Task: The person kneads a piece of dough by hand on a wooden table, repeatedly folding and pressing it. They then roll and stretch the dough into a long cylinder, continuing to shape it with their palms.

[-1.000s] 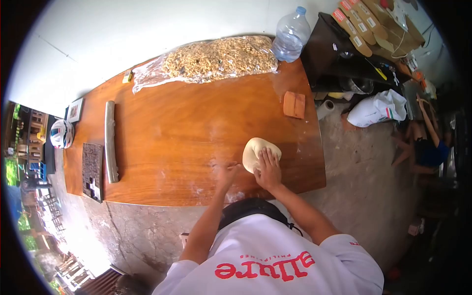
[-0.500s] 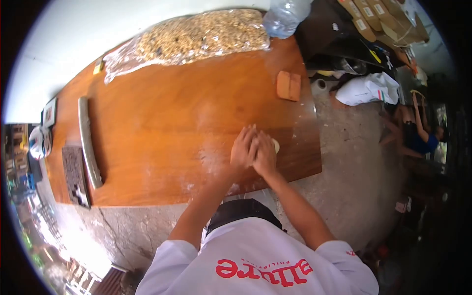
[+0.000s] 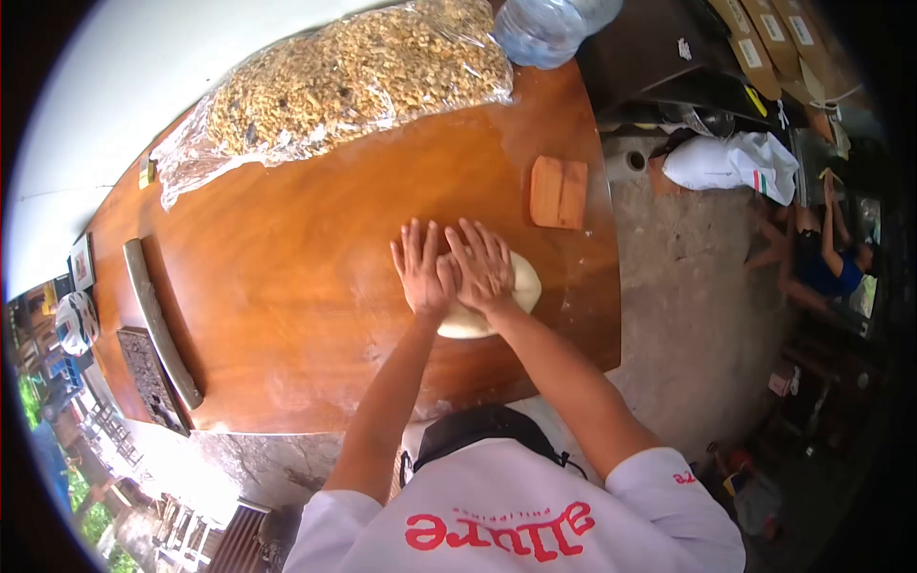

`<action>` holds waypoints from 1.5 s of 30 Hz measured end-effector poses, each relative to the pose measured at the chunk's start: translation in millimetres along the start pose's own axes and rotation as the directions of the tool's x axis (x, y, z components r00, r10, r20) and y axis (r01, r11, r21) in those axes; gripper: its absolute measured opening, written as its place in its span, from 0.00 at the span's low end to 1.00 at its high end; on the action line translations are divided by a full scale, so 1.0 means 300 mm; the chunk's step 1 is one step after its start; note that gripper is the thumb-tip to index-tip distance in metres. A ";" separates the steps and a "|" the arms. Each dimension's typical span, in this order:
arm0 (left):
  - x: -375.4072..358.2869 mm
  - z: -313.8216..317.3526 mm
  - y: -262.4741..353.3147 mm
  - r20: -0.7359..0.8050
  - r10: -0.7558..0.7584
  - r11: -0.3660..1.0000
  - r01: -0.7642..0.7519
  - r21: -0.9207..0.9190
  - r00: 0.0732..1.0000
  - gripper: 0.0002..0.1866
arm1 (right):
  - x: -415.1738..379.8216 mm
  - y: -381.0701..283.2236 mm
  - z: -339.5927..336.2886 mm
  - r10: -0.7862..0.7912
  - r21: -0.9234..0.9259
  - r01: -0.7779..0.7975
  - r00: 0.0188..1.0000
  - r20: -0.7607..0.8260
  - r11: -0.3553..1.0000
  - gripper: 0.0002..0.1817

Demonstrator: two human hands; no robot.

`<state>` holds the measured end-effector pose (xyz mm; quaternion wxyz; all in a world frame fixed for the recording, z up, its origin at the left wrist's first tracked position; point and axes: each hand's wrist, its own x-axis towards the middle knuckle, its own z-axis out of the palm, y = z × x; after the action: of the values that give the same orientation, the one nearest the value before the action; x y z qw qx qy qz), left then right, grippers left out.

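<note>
A smooth, pale lump of dough (image 3: 525, 289) lies on the brown wooden table (image 3: 287, 286), near its front right part. My right hand (image 3: 483, 270) rests flat on the dough, fingers stretched forward and apart. Beside it, my left hand (image 3: 425, 275) has its fingers spread too, its inner side against my right hand and over the dough's left edge. The two thumbs meet or overlap. Both palms face down, and part of the dough is hidden beneath them. Traces of white powder mark the tabletop around.
A clear plastic bag of tan, crumbly pieces (image 3: 363, 86) lies along the back, near a large clear bottle (image 3: 554, 29). An orange-brown block (image 3: 558, 193) sits at right. At left are a long rod (image 3: 160, 325) and a dark slab (image 3: 153, 377). Another person (image 3: 836, 267) is far right.
My hands, earlier bunched together over the dough, now lie spread side by side. More of the dough shows. The view has shifted slightly, with the table appearing larger.
</note>
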<state>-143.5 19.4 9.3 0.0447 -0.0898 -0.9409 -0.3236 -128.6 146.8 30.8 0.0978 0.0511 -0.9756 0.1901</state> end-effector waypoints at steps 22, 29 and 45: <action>-0.547 -0.096 -0.005 -0.193 -0.502 0.835 0.413 -0.365 0.843 0.27 | -0.516 -0.141 -0.209 0.014 0.256 0.053 0.967 -0.254 0.965 0.19; -0.301 -0.192 0.129 0.508 -0.120 0.895 0.315 -0.317 0.853 0.23 | -0.575 -0.164 -0.300 -0.145 0.260 0.110 0.982 0.120 0.959 0.18; -0.687 -0.134 0.133 0.193 0.293 0.952 -0.267 -0.148 0.937 0.27 | -0.702 -0.157 -0.139 0.104 0.053 -0.099 0.991 -0.090 0.994 0.28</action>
<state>67.3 -3.4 35.6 -0.0158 -0.2594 -0.8967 -0.3584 90.3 132.6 41.4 0.1319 -0.0051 -0.9665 0.2203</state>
